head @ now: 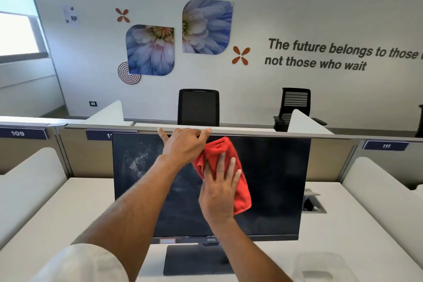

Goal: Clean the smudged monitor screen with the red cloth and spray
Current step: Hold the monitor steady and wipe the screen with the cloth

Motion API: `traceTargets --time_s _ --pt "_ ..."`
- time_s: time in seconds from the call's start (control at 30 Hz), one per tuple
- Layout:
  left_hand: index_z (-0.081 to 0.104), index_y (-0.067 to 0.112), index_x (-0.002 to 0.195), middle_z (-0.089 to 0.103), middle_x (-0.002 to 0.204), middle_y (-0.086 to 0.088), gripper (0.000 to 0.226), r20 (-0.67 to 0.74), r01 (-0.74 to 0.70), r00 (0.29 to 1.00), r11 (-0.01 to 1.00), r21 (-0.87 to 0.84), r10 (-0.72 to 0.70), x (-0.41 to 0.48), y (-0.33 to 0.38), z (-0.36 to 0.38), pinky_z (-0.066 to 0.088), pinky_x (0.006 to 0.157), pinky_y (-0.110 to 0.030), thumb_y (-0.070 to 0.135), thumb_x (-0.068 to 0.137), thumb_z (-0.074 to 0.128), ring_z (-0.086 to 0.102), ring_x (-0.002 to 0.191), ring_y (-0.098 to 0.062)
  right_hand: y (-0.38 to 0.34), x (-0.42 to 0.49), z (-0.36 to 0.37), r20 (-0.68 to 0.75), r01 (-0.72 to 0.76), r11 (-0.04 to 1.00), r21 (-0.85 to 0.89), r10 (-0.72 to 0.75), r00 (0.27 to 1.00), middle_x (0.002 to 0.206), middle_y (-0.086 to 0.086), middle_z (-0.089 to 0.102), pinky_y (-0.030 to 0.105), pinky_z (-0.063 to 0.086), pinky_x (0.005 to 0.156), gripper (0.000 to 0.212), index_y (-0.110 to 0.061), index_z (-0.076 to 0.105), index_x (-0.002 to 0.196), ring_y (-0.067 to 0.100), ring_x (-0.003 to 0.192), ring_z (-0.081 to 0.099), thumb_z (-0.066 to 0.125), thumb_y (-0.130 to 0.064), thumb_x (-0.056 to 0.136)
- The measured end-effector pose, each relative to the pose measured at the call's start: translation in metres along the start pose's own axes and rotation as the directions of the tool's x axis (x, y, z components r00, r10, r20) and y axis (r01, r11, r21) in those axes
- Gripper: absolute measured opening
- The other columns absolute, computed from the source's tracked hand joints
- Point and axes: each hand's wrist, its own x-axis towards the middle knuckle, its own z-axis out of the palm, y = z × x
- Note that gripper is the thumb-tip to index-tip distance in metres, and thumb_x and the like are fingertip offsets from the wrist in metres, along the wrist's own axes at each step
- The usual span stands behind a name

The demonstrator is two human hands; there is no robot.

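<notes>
Red cloth point(225, 174) lies pressed flat mid-screen under the open right hand point(219, 192) while the left hand point(183, 146) grips the BenQ monitor point(274, 178) top edge; the far-left smudges point(139, 160) risk being missed, and hard pressure could tip it.

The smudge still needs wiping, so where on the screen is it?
In the head view the smudge sits on the upper left of the monitor, left of the left hand gripping the top edge, away from the red cloth.

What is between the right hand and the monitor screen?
In the head view, the red cloth lies between them: the right hand presses it flat against the monitor screen.
</notes>
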Motion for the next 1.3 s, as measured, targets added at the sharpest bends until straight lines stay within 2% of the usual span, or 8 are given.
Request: traceTargets --time_s 0.17,0.3,0.4,0.53,0.8,0.97,1.1,1.3 --pt "0.071 0.035 0.108 0.07 0.112 -0.002 0.063 -0.005 -0.007 1.0 1.0 0.02 0.007 0.001 0.0 0.001 -0.012 0.109 -0.067 0.069 0.091 0.02 0.048 0.126 -0.027 0.015 -0.032 0.014 0.107 0.202 0.978 -0.05 -0.196 0.975 0.162 0.01 0.019 0.067 0.023 0.112 0.085 -0.029 0.035 0.147 0.043 0.145 0.024 0.073 -0.015 0.072" --pt "0.069 0.036 0.111 0.07 0.109 0.002 0.061 0.024 -0.014 1.0 1.0 0.016 0.014 0.0 0.0 0.001 -0.014 0.108 -0.066 0.069 0.091 0.021 0.044 0.128 -0.026 0.046 -0.033 0.004 0.111 -0.143 0.987 -0.076 0.151 0.982 0.156 0.021 0.03 0.069 0.032 0.104 0.069 -0.023 0.052 0.137 0.05 0.138 0.033 0.057 -0.005 0.07" --pt "0.068 0.036 0.115 0.069 0.115 0.002 0.061 0.027 -0.012 1.0 1.0 0.011 0.011 -0.002 -0.001 0.0 -0.016 0.108 -0.065 0.068 0.092 0.021 0.042 0.131 -0.026 0.062 -0.027 -0.001 0.108 -0.448 0.894 -0.002 0.445 0.889 0.156 0.029 0.023 0.07 0.037 0.098 0.077 -0.013 0.044 0.145 0.054 0.138 0.029 0.062 0.0 0.071" --pt "0.069 0.036 0.111 0.068 0.115 0.003 0.061 0.033 -0.011 0.999 1.0 0.006 0.011 -0.003 0.0 0.0 -0.017 0.107 -0.065 0.069 0.091 0.022 0.04 0.132 -0.026 0.049 -0.022 -0.001 0.108 -0.522 0.852 0.034 0.516 0.85 0.157 0.031 0.017 0.073 0.036 0.098 0.088 -0.01 0.029 0.152 0.057 0.139 0.023 0.061 -0.001 0.071" --pt "0.069 0.036 0.105 0.069 0.111 0.003 0.06 0.052 -0.011 0.999 1.0 0.019 0.01 -0.001 0.0 -0.002 -0.015 0.106 -0.067 0.069 0.091 0.022 0.041 0.131 -0.027 -0.025 -0.05 0.016 0.222 -0.132 0.991 -0.017 0.132 0.966 0.157 0.024 0.027 0.072 0.034 0.101 0.1 -0.021 0.039 0.147 0.056 0.137 0.03 0.083 -0.017 0.057" --pt "0.065 0.036 0.118 0.066 0.122 0.002 0.06 0.051 -0.021 0.998 1.0 0.024 0.02 -0.001 -0.004 -0.003 -0.015 0.106 -0.068 0.069 0.091 0.023 0.038 0.133 -0.028 -0.015 -0.071 0.024 0.249 0.099 0.993 -0.068 -0.08 0.965 0.156 0.013 0.034 0.069 0.038 0.1 0.08 -0.029 0.04 0.146 0.046 0.137 0.039 0.073 -0.018 0.074" --pt "0.065 0.037 0.117 0.066 0.119 0.003 0.056 0.069 -0.039 0.997 0.999 0.018 0.037 -0.002 -0.002 -0.003 -0.014 0.107 -0.068 0.067 0.092 0.025 0.037 0.133 -0.029 0.021 -0.069 0.016 0.28 -0.214 0.969 -0.121 0.24 0.929 0.152 0.027 0.034 0.069 0.037 0.1 0.059 -0.021 0.052 0.136 0.053 0.133 0.04 0.041 -0.01 0.079" --pt "0.066 0.036 0.118 0.068 0.11 0.002 0.055 0.076 -0.052 0.996 0.999 -0.01 0.053 -0.003 -0.003 -0.003 -0.014 0.106 -0.069 0.064 0.094 0.026 0.037 0.133 -0.031 0.055 -0.07 0.018 0.183 -0.578 0.814 -0.064 0.579 0.795 0.152 0.037 0.02 0.069 0.041 0.094 0.078 -0.003 0.036 0.146 0.06 0.134 0.029 0.06 0.003 0.072"
